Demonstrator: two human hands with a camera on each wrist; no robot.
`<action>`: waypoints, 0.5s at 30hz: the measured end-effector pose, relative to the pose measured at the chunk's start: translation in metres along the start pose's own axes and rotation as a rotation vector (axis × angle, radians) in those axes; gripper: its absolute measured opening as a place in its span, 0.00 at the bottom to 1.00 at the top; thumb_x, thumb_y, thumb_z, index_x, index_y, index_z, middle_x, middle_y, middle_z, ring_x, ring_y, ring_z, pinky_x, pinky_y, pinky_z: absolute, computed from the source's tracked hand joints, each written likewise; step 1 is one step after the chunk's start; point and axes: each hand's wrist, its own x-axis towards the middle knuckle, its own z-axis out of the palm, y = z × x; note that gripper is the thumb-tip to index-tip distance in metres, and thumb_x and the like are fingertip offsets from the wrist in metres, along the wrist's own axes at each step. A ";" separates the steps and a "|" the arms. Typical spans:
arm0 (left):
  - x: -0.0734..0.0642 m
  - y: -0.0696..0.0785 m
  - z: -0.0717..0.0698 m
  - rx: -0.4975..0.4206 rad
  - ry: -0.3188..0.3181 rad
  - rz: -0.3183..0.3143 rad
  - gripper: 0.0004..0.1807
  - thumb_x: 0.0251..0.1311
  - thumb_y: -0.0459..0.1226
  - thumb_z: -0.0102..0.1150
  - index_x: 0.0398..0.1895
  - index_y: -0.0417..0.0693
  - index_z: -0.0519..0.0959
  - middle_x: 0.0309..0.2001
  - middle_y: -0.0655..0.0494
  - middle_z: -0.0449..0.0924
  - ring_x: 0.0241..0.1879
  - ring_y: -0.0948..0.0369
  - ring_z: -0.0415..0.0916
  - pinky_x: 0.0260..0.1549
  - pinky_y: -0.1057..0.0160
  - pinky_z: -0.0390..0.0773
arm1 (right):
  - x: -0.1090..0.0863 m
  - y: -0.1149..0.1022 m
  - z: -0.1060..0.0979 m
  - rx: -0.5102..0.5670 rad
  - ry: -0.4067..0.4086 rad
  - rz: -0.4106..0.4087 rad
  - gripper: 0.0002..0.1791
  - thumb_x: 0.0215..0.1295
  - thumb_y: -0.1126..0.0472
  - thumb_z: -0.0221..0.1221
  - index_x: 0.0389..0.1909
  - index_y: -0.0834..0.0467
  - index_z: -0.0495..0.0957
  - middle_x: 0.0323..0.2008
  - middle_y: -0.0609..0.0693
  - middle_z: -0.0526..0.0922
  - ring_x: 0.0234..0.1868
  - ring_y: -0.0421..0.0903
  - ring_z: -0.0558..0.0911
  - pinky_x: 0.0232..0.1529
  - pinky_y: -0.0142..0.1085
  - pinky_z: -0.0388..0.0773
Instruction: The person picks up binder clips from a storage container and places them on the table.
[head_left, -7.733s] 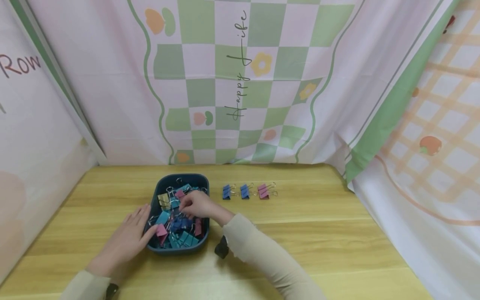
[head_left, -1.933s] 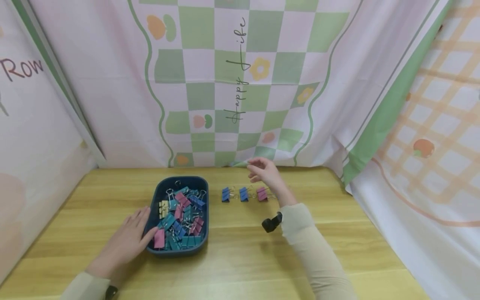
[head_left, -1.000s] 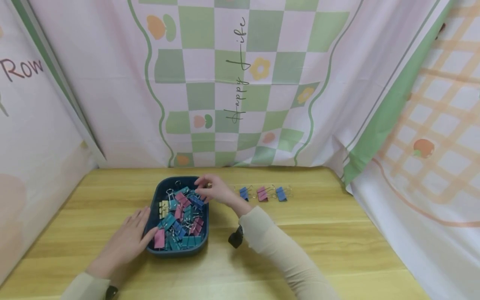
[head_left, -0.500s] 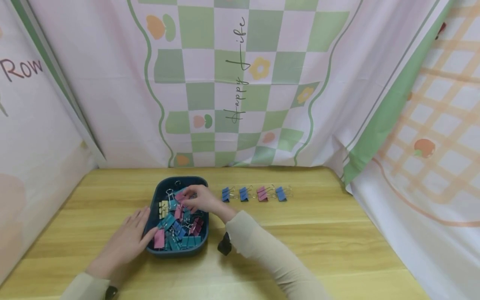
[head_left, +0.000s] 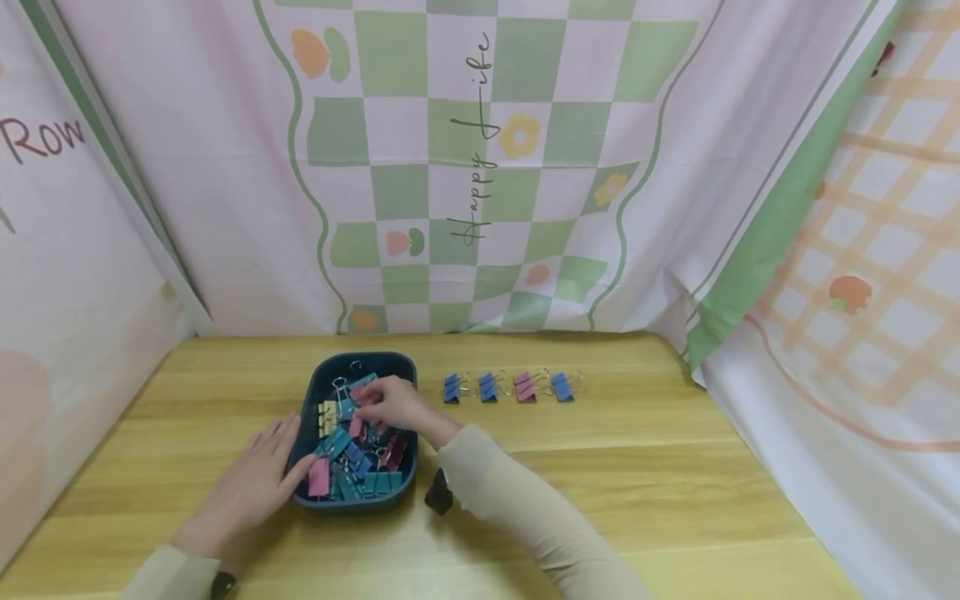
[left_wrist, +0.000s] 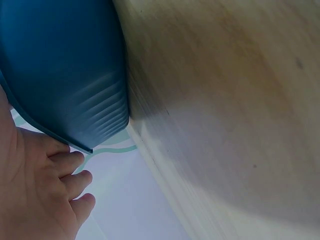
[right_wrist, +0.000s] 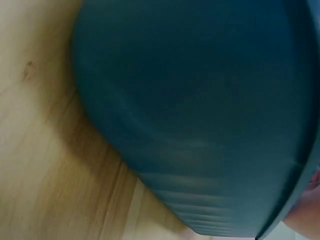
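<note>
A dark blue-green plastic bin (head_left: 358,506) holds a jumble of pink, teal, blue and yellow binder clips (head_left: 383,483). My left hand (head_left: 251,479) lies along the bin's left side, fingers extended and thumb over the rim; in the left wrist view the fingers (left_wrist: 75,185) show by the bin's rim. My right hand (head_left: 401,404) reaches over the right rim, its bent fingers down among the clips beside a pink binder clip (head_left: 358,392). Whether they pinch a clip I cannot tell. The bin's wall (right_wrist: 200,100) hides most of that hand in the right wrist view.
Right of the bin, a row of several binder clips lies on the wooden table (head_left: 637,467): two blue ones, a pink clip (head_left: 525,387) and a blue clip (head_left: 562,387) at the right end. A patterned curtain (head_left: 465,167) hangs behind the table.
A blue clip now lies at the right end of the row. My right hand has gone from above the row back left into the bin. The left hand stays at the bin's side.
</note>
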 end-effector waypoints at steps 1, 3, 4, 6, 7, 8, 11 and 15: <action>0.000 0.000 0.000 0.000 0.001 0.000 0.39 0.68 0.53 0.39 0.66 0.26 0.52 0.66 0.32 0.50 0.64 0.37 0.47 0.60 0.40 0.48 | 0.001 0.000 0.001 -0.009 0.002 0.007 0.16 0.60 0.63 0.61 0.48 0.64 0.77 0.28 0.47 0.79 0.28 0.50 0.81 0.26 0.37 0.80; 0.000 0.000 0.000 0.001 0.001 0.001 0.39 0.68 0.53 0.39 0.66 0.26 0.52 0.66 0.32 0.50 0.64 0.37 0.47 0.60 0.40 0.48 | 0.003 0.001 0.002 -0.031 0.003 0.018 0.16 0.60 0.62 0.61 0.48 0.64 0.77 0.28 0.46 0.79 0.27 0.49 0.81 0.25 0.37 0.80; 0.000 0.000 0.000 0.000 0.001 0.000 0.39 0.68 0.53 0.39 0.66 0.26 0.52 0.66 0.32 0.50 0.64 0.37 0.47 0.60 0.40 0.48 | 0.004 0.001 0.003 -0.042 0.003 0.022 0.16 0.60 0.62 0.61 0.48 0.63 0.77 0.28 0.46 0.79 0.26 0.48 0.81 0.25 0.36 0.80; 0.000 0.000 0.000 -0.003 0.000 -0.001 0.39 0.68 0.53 0.39 0.66 0.26 0.52 0.66 0.32 0.50 0.64 0.37 0.47 0.60 0.40 0.48 | 0.005 0.001 0.004 -0.056 0.001 0.027 0.16 0.60 0.61 0.61 0.49 0.62 0.77 0.29 0.45 0.79 0.26 0.47 0.80 0.24 0.36 0.80; 0.000 -0.001 0.000 -0.004 -0.001 -0.003 0.39 0.68 0.53 0.39 0.66 0.26 0.52 0.66 0.32 0.50 0.64 0.37 0.47 0.60 0.40 0.48 | 0.005 0.001 0.004 -0.064 0.000 0.026 0.16 0.60 0.61 0.61 0.49 0.62 0.78 0.29 0.45 0.79 0.25 0.47 0.80 0.24 0.36 0.80; 0.000 -0.001 0.001 -0.005 -0.001 -0.003 0.39 0.68 0.53 0.39 0.66 0.26 0.52 0.66 0.32 0.50 0.64 0.37 0.47 0.61 0.40 0.48 | 0.005 0.001 0.004 -0.071 -0.002 0.027 0.16 0.60 0.61 0.61 0.49 0.61 0.78 0.29 0.45 0.79 0.25 0.47 0.80 0.24 0.35 0.80; 0.000 -0.001 0.001 -0.010 -0.002 -0.005 0.39 0.68 0.53 0.39 0.66 0.27 0.52 0.67 0.32 0.49 0.64 0.37 0.46 0.61 0.40 0.47 | 0.005 -0.001 0.004 -0.084 -0.007 0.024 0.15 0.60 0.61 0.60 0.48 0.61 0.78 0.29 0.45 0.79 0.26 0.46 0.80 0.24 0.35 0.79; 0.000 -0.001 0.001 -0.011 -0.005 -0.006 0.39 0.68 0.53 0.39 0.66 0.27 0.52 0.67 0.32 0.50 0.64 0.37 0.47 0.61 0.40 0.47 | 0.005 -0.001 0.005 -0.108 -0.014 0.017 0.13 0.60 0.62 0.60 0.46 0.60 0.79 0.28 0.44 0.79 0.26 0.45 0.80 0.23 0.35 0.79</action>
